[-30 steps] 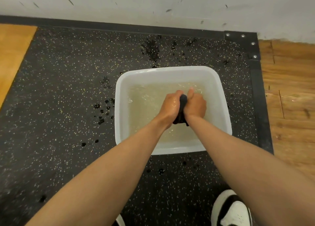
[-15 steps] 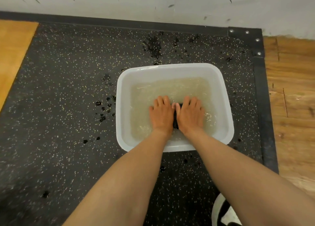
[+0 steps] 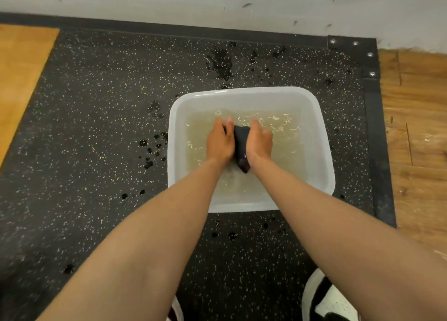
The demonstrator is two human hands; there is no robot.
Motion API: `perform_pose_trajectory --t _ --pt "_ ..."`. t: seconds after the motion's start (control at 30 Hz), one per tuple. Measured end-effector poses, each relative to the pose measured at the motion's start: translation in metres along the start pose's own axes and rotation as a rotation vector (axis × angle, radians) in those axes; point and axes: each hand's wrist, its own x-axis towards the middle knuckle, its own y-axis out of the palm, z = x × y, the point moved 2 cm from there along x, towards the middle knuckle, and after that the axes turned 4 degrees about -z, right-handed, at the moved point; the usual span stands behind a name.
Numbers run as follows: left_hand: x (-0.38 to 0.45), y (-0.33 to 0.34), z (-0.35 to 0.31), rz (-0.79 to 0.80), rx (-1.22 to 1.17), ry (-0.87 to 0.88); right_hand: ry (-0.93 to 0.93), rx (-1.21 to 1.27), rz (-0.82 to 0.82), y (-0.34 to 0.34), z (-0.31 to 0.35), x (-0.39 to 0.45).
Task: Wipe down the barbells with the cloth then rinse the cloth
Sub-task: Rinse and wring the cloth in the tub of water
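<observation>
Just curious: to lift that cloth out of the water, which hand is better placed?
Probably the right hand: it cups more of the cloth; the left hand only presses its side.

Basin walls: the white basin (image 3: 324,151) is fencing in the left hand (image 3: 220,142) and right hand (image 3: 260,142) on all four sides.
Above the water: lying open to a hand.
Floor mat (image 3: 96,127): stretching open left of the basin.
Wall (image 3: 217,3): closing off the far side.
</observation>
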Motion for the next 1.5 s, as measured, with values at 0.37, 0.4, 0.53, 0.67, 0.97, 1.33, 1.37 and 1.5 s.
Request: perform_pose_trajectory --t 0.37,0.4,0.53,0.67,0.97,1.33,1.37,1.5 --pt "-0.015 -0.006 -0.046 0.304 -0.476 -0.382 -0.101 -0.220 -0.106 0.001 0.012 -0.024" --pt "-0.023 -0.005 -0.052 0.322 -0.424 -0.332 -0.071 -0.262 -0.138 -0.006 0.005 -0.013" --pt "-0.051 0.002 -0.066 0.436 -0.251 -0.203 -0.071 -0.469 -0.183 -0.040 -0.013 0.015" --pt "-0.050 0.002 -0.078 0.528 -0.284 -0.234 -0.028 -0.498 -0.053 -0.048 -0.002 0.035" --pt "0.024 -0.066 -0.111 0.683 0.025 -0.111 -0.008 -0.452 0.655 -0.088 0.081 0.037" --pt "0.005 -0.088 -0.171 0.667 0.450 0.509 -0.236 -0.913 0.840 -0.069 0.147 0.015" --pt "0.006 -0.090 -0.167 0.616 0.403 0.526 -0.251 -0.892 0.780 -0.068 0.145 0.019" --pt "0.012 -0.093 -0.146 0.501 0.303 0.536 -0.243 -0.760 0.750 -0.070 0.136 0.033"
